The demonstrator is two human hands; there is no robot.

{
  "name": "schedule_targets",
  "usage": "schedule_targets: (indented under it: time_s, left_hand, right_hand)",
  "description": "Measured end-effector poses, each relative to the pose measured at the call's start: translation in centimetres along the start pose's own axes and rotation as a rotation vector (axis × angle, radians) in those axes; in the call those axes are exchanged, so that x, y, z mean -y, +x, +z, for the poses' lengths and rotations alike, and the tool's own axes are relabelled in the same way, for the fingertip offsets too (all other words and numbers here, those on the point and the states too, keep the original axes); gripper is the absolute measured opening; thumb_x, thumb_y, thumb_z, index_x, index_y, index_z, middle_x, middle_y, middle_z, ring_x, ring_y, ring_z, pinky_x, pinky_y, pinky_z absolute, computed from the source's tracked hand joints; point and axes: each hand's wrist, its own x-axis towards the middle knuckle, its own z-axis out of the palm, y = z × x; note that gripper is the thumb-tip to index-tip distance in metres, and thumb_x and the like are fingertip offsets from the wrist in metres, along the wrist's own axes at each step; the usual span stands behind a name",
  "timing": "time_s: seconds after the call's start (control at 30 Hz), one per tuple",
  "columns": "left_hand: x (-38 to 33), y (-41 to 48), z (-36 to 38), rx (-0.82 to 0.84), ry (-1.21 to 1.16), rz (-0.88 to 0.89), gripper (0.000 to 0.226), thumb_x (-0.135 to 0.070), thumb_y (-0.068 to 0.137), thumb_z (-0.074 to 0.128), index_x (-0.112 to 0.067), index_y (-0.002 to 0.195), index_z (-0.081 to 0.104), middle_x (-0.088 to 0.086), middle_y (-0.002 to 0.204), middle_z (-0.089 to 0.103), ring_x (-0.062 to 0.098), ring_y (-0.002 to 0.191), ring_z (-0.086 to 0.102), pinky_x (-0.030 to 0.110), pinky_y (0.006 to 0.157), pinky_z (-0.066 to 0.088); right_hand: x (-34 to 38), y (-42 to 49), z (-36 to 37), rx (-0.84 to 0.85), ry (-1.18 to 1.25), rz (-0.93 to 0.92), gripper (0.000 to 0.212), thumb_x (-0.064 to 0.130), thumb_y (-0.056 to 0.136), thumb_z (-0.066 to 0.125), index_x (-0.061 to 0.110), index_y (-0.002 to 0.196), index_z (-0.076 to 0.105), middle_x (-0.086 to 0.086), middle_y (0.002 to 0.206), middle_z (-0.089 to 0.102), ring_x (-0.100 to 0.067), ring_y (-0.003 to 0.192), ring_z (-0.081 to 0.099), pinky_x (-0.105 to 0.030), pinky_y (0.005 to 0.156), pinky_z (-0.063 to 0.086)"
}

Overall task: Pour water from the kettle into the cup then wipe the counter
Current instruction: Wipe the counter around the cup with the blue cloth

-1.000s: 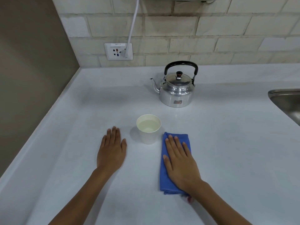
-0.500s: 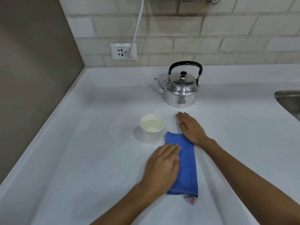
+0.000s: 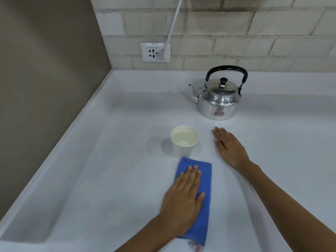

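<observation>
A shiny metal kettle (image 3: 219, 101) with a black handle stands at the back of the white counter (image 3: 112, 160), spout pointing left. A white paper cup (image 3: 184, 140) holding water stands in front of it. A folded blue cloth (image 3: 204, 182) lies flat just below the cup. My left hand (image 3: 183, 200) lies palm down on the cloth, fingers together and flat. My right hand (image 3: 229, 148) rests flat on the bare counter to the right of the cup, below the kettle, holding nothing.
A brick wall runs along the back with a wall socket (image 3: 155, 52) and a white cable (image 3: 173, 20) plugged into it. A brown wall (image 3: 45, 79) closes the left side. The counter has a raised lip along its left edge.
The right hand left the cloth and moved up beside the cup. The left hand crossed from the bare counter onto the cloth and now presses flat on it. The view shifted left.
</observation>
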Motion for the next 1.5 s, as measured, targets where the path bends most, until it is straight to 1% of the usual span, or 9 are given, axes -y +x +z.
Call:
schedule_targets:
  time_s: [0.17,0.33,0.47,0.57,0.7,0.83,1.0,1.3,1.5]
  left_hand:
    - [7.0,-3.7,-2.1,-0.101,0.069,-0.074,0.062,-0.041,0.098,0.012,-0.003,0.131,0.049,0.009,0.138,0.048,0.022,0.126,0.046,0.023,0.112,0.005]
    - [10.9,-0.2,-2.1,-0.208,0.037,-0.245,0.057,-0.041,0.099,0.019,-0.010,0.145,0.006,0.000,0.154,0.002,0.016,0.144,0.005,0.021,0.113,-0.006]
    - [9.2,3.8,-1.1,-0.213,0.032,-0.333,0.055,-0.033,0.101,0.017,-0.010,0.145,-0.005,0.005,0.157,-0.005,0.018,0.144,-0.006,0.026,0.112,-0.010]
    - [9.0,2.1,-0.5,-0.186,0.041,-0.252,0.056,-0.040,0.098,0.011,-0.013,0.145,-0.002,0.003,0.157,-0.001,0.017,0.144,-0.004,0.026,0.114,-0.010]
    - [10.9,-0.7,-1.1,-0.227,0.043,-0.104,0.063,-0.047,0.093,0.013,-0.010,0.143,0.024,-0.001,0.150,0.021,0.020,0.140,0.015,0.025,0.115,-0.003]
    - [15.7,2.8,-2.7,-0.184,-0.001,-0.232,0.065,-0.052,0.092,0.010,-0.015,0.145,0.004,-0.005,0.154,0.002,0.009,0.141,-0.003,0.023,0.116,-0.004]
    - [16.5,11.0,-3.8,-0.165,0.015,-0.381,0.054,-0.030,0.101,0.022,-0.008,0.146,0.003,0.007,0.158,0.003,0.021,0.144,0.000,0.035,0.118,0.001]
    - [15.2,12.5,-2.2,-0.091,-0.002,0.075,0.053,-0.038,0.100,0.023,-0.024,0.146,0.001,-0.012,0.153,-0.003,0.004,0.139,-0.012,0.022,0.113,-0.007]
    - [15.9,17.7,-2.9,-0.079,0.031,0.034,0.052,-0.035,0.101,0.024,-0.021,0.147,0.006,-0.005,0.157,0.005,0.013,0.144,-0.002,0.030,0.117,0.000]
  right_hand:
    - [0.0,-0.2,0.5,-0.006,-0.101,-0.022,0.044,0.024,0.100,0.027,0.015,0.143,0.026,0.000,0.154,0.021,-0.013,0.142,0.012,-0.027,0.116,0.006]
    - [0.0,-0.1,0.8,-0.003,-0.148,-0.023,0.045,0.023,0.100,0.024,0.015,0.144,0.020,0.000,0.155,0.018,-0.013,0.143,0.009,-0.028,0.116,0.004]
    - [-0.1,-0.1,0.9,-0.007,-0.155,-0.023,0.045,0.023,0.099,0.025,0.015,0.144,0.021,0.000,0.154,0.019,-0.013,0.142,0.010,-0.029,0.116,0.005]
    - [-0.1,-0.1,0.9,-0.016,-0.150,-0.030,0.045,0.022,0.099,0.026,0.015,0.143,0.022,-0.001,0.154,0.020,-0.014,0.142,0.011,-0.029,0.117,0.006]
    - [0.0,-0.2,0.7,-0.021,-0.157,-0.029,0.045,0.022,0.099,0.026,0.015,0.143,0.021,0.000,0.154,0.020,-0.013,0.142,0.011,-0.028,0.116,0.005]
    - [0.2,-0.2,0.8,-0.025,-0.187,-0.032,0.045,0.021,0.099,0.026,0.015,0.144,0.020,0.000,0.154,0.018,-0.013,0.142,0.010,-0.027,0.116,0.003]
    - [0.4,-0.1,0.9,-0.029,-0.205,-0.022,0.046,0.021,0.098,0.026,0.015,0.144,0.020,0.000,0.154,0.019,-0.014,0.142,0.011,-0.029,0.117,0.005]
    - [0.6,-0.1,0.8,-0.040,-0.209,-0.028,0.047,0.020,0.098,0.028,0.015,0.144,0.021,0.000,0.154,0.020,-0.014,0.142,0.012,-0.029,0.116,0.006]
    - [0.8,-0.2,0.9,-0.041,-0.223,-0.010,0.047,0.022,0.098,0.027,0.016,0.144,0.018,0.001,0.154,0.018,-0.012,0.142,0.009,-0.027,0.116,0.002]
